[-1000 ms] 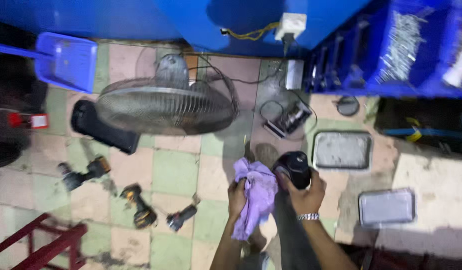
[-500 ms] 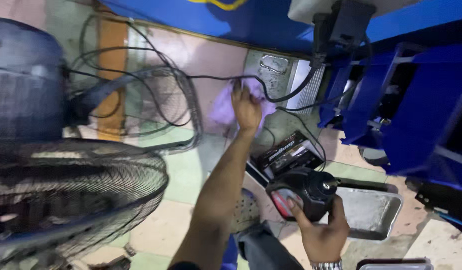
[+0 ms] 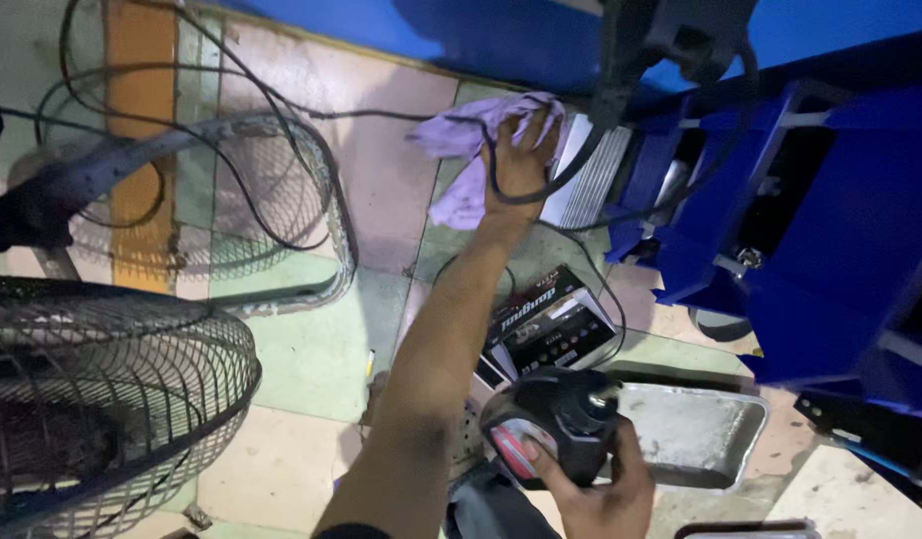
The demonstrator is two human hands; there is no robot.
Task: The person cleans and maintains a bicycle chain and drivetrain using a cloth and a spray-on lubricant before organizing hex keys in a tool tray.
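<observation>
Left hand (image 3: 519, 165), at upper centre of the frame, is closed on a purple rag (image 3: 471, 160), pressing it beside a ribbed grey unit (image 3: 591, 180); wiping appears under way, finish not determinable. Right hand (image 3: 601, 494), at bottom centre, grips a black rounded part (image 3: 556, 419) from beneath, well apart from the rag, just left of a metal tray (image 3: 695, 434).

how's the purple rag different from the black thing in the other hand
The purple rag is soft, crumpled and pale, held by the left hand far out near the blue frame. The black rounded object is hard and dark, gripped close in by the right hand. Each is held in one hand.
</observation>
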